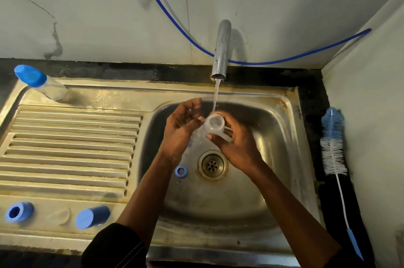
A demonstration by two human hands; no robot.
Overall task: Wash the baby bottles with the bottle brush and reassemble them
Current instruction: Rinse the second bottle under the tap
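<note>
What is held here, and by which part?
The right hand grips the clear bottle around its body, near the open mouth; whether the left hand also holds it cannot be told.
</note>
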